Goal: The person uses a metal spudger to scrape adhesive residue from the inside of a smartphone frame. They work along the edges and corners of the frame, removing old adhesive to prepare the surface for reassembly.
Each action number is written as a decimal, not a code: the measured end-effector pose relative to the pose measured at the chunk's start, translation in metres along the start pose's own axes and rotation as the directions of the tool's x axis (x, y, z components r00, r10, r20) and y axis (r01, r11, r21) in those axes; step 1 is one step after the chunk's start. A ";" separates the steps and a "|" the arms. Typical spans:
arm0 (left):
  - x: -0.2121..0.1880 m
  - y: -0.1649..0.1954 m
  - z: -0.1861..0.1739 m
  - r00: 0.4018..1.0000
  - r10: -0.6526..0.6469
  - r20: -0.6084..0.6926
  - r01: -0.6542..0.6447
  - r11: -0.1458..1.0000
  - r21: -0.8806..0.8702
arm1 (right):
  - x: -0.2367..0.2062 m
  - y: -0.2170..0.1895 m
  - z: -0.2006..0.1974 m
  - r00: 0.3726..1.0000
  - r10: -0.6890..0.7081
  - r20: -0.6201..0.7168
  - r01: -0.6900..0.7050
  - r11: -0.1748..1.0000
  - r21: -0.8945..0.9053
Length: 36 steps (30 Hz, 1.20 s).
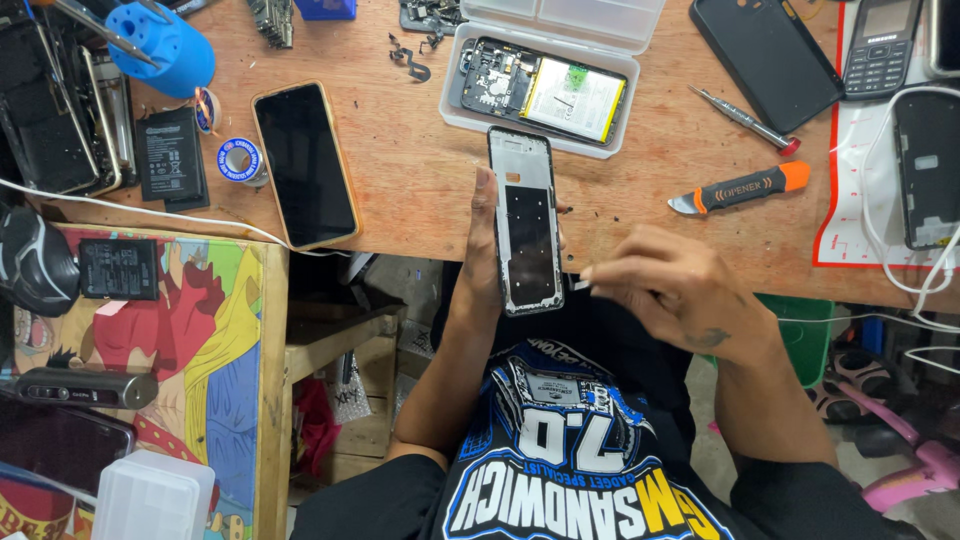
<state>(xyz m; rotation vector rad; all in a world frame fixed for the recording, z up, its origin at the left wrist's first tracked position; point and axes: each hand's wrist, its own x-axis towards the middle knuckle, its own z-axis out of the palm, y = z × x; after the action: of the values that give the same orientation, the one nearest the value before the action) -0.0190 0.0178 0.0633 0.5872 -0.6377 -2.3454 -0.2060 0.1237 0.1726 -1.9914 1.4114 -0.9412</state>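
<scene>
In the middle of the frame my left hand [487, 255] grips a phone frame [525, 222] from behind and along its left edge, fingers closed around it, so that its inner side faces up to me. I hold it upright over the edge of the bench [420, 180], near my body, I think because the light and my eyes reach it best there. The frame is long, black at the border, with a pale grey upper part and a dark shiny panel in the lower half; no board or battery is in it.

My right hand [672, 290] is just right of the frame, fingers bent and pinched together at the tips. Something small and pale shows at the fingertips, but it is blurred and I cannot tell what it is, or if I really hold it.

Above the frame, at the top centre, an open clear plastic box [452, 95] keeps an opened phone [540, 88] with its battery showing, probably so that the small parts stay together. To the right lie a screwdriver [745, 120] and an orange and black opening tool [740, 188], within reach of my right hand. In the left half a whole phone [305, 165] lies with its dark screen up, well apart from my hands.
</scene>
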 end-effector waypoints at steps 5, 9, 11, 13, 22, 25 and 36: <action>0.000 -0.005 0.001 0.999 0.031 -0.034 -0.028 0.994 0.107 | 0.007 0.006 0.006 0.985 0.084 -0.151 -0.108 0.982 -0.157; 0.001 -0.010 0.001 0.995 0.058 -0.086 -0.045 0.989 0.143 | 0.011 0.010 0.014 0.990 0.045 -0.134 -0.072 0.976 -0.204; 0.002 -0.011 0.002 0.992 0.094 -0.085 -0.079 0.982 0.173 | 0.012 0.011 0.015 0.991 0.051 -0.125 -0.079 0.971 -0.228; 0.002 -0.011 0.003 0.989 0.116 -0.091 -0.098 0.979 0.180 | 0.013 0.011 0.015 0.992 0.056 -0.111 -0.081 0.967 -0.242; -0.005 -0.003 0.019 0.983 0.111 -0.147 -0.045 0.918 0.394 | 0.012 0.000 0.008 0.997 0.068 -0.034 -0.076 0.909 -0.410; -0.006 -0.001 0.023 0.982 0.109 -0.151 -0.038 0.910 0.412 | 0.017 0.003 0.004 0.999 -0.012 0.034 0.027 0.861 -0.508; 0.000 -0.015 0.009 0.983 0.111 -0.150 -0.067 0.961 0.270 | 0.016 0.006 0.008 0.995 0.094 0.029 -0.075 0.915 -0.397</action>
<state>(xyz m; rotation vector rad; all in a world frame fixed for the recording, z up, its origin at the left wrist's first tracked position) -0.0309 0.0305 0.0619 0.8422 -0.8880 -2.1170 -0.2004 0.1070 0.1668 -2.1959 1.7558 -0.5980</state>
